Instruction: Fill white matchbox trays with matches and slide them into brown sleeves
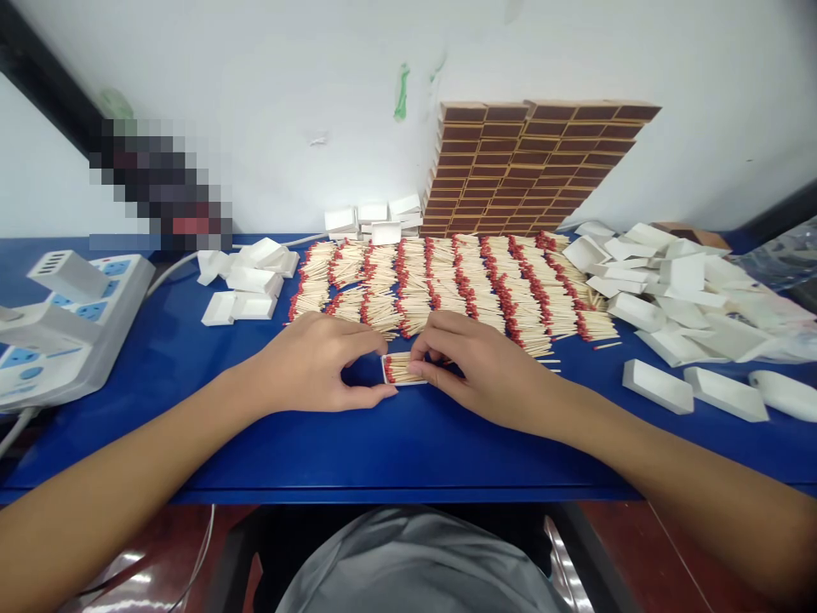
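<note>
In front of me on the blue table lies a small white matchbox tray (386,371) with red-tipped matches (398,369) in it. The thumb and forefinger of my left hand (319,362) hold the tray's left end from its two long sides. Over the right end, the fingers of my right hand (469,362) are pinched together on matches, hiding that part of the tray. Just beyond both hands, rows of loose matches (418,281) spread across the table, their red heads forming bands.
Brown-sided matchboxes (523,166) stand stacked against the wall. White trays lie in a left group (255,277), a back group (374,217) and a right heap (677,281). A power strip (102,340) with plugged-in adapters sits at left. The blue table's (408,460) front edge is near me.
</note>
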Demonstrator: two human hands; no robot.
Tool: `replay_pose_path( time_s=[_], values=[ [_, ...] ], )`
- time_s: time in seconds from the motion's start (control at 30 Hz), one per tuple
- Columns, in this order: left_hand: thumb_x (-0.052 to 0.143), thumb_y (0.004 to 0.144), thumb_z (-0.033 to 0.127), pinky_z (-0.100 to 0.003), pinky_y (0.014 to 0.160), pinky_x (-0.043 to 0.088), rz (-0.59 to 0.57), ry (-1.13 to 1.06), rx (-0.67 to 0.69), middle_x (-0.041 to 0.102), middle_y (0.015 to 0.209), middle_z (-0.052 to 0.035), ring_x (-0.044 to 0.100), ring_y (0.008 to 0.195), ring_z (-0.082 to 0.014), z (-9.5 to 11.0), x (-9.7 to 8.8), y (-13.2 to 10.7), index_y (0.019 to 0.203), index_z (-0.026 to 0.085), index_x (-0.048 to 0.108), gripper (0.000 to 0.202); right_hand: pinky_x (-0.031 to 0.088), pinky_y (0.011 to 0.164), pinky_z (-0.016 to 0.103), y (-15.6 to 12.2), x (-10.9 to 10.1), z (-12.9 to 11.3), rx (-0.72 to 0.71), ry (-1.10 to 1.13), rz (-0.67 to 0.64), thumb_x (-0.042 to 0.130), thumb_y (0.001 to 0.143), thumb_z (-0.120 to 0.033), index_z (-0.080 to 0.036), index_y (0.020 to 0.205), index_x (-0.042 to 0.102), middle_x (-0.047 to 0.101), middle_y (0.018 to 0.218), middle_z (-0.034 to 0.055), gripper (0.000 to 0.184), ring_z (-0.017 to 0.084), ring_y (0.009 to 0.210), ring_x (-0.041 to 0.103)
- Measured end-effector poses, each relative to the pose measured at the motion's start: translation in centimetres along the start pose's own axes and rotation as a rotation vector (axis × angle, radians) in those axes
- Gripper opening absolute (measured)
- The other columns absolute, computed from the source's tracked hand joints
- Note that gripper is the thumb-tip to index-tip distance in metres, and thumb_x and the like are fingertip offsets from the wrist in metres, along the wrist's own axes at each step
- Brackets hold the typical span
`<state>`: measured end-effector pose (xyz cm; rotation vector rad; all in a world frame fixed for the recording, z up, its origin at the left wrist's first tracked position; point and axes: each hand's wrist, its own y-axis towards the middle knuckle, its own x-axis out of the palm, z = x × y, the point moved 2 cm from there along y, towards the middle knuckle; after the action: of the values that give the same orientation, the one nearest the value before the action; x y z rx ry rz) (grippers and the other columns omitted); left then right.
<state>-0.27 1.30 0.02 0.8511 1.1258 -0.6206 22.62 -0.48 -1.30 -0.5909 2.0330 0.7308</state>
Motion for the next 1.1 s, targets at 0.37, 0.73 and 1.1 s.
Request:
replay_pose_path(
  time_s=[0.37, 0.73, 1.1],
  values=[
    [0.071, 0.091, 0.047, -0.026, 0.059, 0.043, -0.013, 0.004, -0.008, 0.073, 0.076, 0.0021, 0.064, 0.063, -0.0121, 0.1, -0.1, -0.1, 0.099, 0.019, 0.073, 0.029, 0.047, 0.088, 0.042, 1.0, -0.5, 1.9, -0.068, -0.309, 0.147, 0.053, 0.104, -0.019, -0.019, 0.101, 0.067, 0.061, 0.099, 0.0119, 0.014, 0.028, 0.099, 0.053],
    [0.072, 0.091, 0.045, -0.026, 0.059, 0.043, -0.023, -0.005, -0.011, 0.073, 0.078, 0.0023, 0.064, 0.063, -0.0116, 0.0, 0.0, 0.1, 0.099, 0.019, 0.073, 0.027, 0.046, 0.087, 0.043, 1.5, 0.0, 1.7, -0.034, -0.387, 0.065, 0.047, 0.106, -0.019, -0.016, 0.095, 0.064, 0.062, 0.099, 0.0149, 0.020, 0.030, 0.100, 0.052],
    [0.069, 0.093, 0.049, -0.026, 0.059, 0.042, -0.019, 0.010, -0.018, 0.072, 0.076, 0.0015, 0.064, 0.063, -0.0125, -0.2, 0.0, 0.0, 0.100, 0.019, 0.072, 0.031, 0.047, 0.092, 0.044, 0.5, -0.5, -1.0, -0.111, -0.191, 0.085, 0.053, 0.104, -0.019, -0.020, 0.096, 0.059, 0.063, 0.099, 0.0103, 0.010, 0.027, 0.098, 0.055]
  ],
)
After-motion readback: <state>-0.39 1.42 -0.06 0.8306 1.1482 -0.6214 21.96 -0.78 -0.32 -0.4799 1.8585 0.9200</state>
